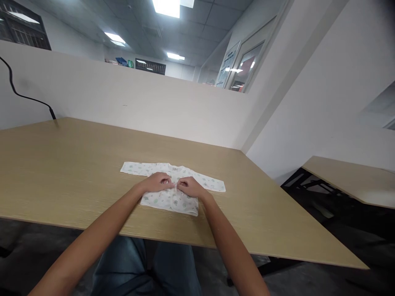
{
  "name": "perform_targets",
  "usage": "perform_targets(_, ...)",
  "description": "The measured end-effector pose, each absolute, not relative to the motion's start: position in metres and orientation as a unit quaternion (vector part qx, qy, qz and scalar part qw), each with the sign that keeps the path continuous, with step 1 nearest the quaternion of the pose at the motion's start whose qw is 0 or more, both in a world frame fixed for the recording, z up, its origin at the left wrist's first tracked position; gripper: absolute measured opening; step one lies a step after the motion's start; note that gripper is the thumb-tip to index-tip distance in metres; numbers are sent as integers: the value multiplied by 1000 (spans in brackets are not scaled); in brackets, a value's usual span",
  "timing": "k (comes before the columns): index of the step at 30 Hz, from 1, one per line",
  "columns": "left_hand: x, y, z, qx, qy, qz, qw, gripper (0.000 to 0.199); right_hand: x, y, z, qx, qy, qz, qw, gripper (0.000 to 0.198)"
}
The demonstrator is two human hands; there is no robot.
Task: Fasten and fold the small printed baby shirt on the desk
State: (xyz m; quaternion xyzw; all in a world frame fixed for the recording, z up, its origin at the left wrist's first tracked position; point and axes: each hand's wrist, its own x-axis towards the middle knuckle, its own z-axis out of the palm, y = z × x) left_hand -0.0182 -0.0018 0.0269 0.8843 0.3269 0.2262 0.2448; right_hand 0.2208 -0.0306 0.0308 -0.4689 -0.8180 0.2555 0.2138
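A small white baby shirt (160, 201) with a pale printed pattern lies flat on the wooden table, both long sleeves spread out to the sides and the neckline at the far end. Over the middle of its front, my left hand (158, 182) pinches the fabric near the centre opening. My right hand (189, 186) meets it from the other side, its fingertips pressed together on the same front edge. The two sets of fingertips nearly touch. Whatever fastening lies between them is too small to make out.
The wooden table (77, 172) reaches to a low white partition (154, 107) behind. A black cable (31, 98) hangs at the far left. Another table (348, 176) stands to the right, past a gap. Below the front edge are my legs in jeans (123, 263).
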Motion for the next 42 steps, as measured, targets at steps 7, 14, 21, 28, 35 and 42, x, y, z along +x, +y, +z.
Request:
perform_targets(7,-19,1,22,879,351,246,211,46,222,-31,31,-463,-822,256,210,19)
perform_targets(14,-11,-7,22,871,401,228,171,36,222,-31,30,-462,-820,262,213,18)
perform_targets(21,9,-18,19,860,439,225,129,27,223,-28,26,-456,-822,259,220,15)
perform_targets(28,8,-18,20,853,430,231,183,13,221,-34,33,-460,-819,262,221,18)
perform_targets(35,6,-17,21,844,435,253,186,11,220,-37,36,-468,-814,249,237,23)
perform_targets(42,2,-13,21,858,427,227,175,13,221,-36,34,-469,-812,258,235,25)
